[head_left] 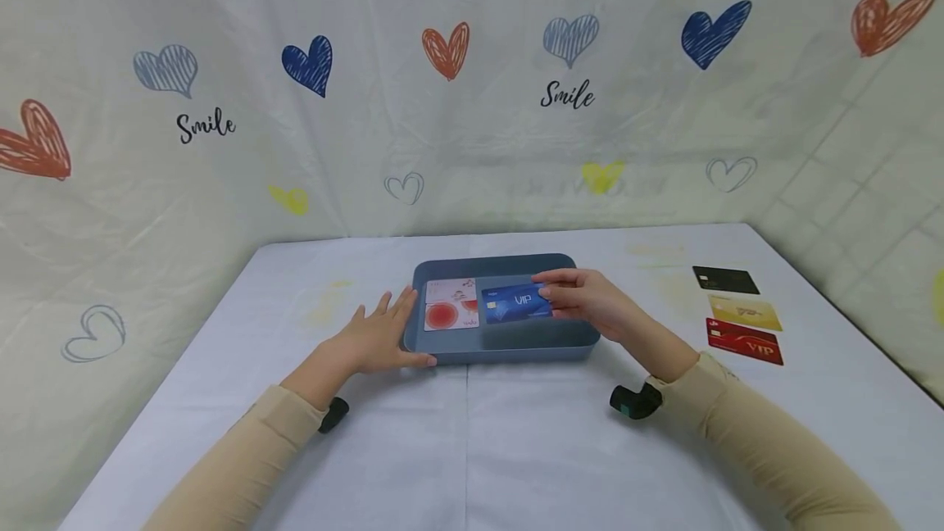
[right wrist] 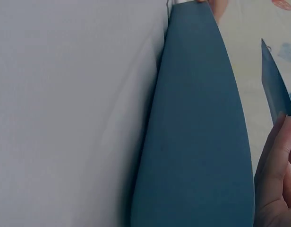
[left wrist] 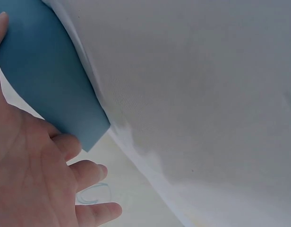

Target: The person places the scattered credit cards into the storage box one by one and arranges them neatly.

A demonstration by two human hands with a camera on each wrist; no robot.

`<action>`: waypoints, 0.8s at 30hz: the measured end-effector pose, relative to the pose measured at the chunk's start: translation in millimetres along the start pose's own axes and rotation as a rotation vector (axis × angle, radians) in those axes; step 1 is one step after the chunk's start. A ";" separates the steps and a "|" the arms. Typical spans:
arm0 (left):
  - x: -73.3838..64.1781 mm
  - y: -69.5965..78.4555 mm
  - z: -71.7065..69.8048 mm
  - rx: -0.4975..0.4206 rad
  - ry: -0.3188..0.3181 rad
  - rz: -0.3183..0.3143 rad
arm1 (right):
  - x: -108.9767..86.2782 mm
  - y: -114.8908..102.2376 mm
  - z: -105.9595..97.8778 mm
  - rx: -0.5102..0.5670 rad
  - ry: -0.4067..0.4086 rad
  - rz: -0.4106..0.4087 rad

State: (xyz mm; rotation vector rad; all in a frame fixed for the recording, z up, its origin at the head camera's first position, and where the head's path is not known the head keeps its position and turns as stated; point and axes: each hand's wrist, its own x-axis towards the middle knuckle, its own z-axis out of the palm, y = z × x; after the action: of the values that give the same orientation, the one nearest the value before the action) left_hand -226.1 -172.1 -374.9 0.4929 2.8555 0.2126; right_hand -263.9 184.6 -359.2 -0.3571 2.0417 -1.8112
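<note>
A shallow blue-grey tray stands on the table in the head view. My right hand pinches a blue VIP card by its right end, over the middle of the tray. In the right wrist view that card shows tilted above the tray's rim, between thumb and fingers. To its left, a pink-and-white card with red circles lies in the tray. My left hand rests at the tray's left end, fingers spread and thumb along the front side; the left wrist view shows its palm beside the tray wall.
Right of the tray, a black card, a gold card and a red VIP card lie in a column on the white-covered table. Behind the table hangs a pale curtain printed with hearts.
</note>
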 end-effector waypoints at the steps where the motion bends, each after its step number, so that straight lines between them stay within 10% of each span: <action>1: -0.2 0.2 -0.2 0.002 -0.001 -0.002 | 1.9 0.8 2.6 0.011 -0.004 0.002; 24: -0.7 -0.1 -0.7 -0.007 0.005 0.002 | 30.1 7.0 59.9 0.022 -0.026 0.063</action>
State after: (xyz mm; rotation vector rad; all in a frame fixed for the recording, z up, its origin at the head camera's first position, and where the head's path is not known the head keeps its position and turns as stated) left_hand -225.6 -172.6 -374.1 0.4938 2.8580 0.2243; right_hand -263.6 119.1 -375.1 -0.3043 1.9917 -1.7809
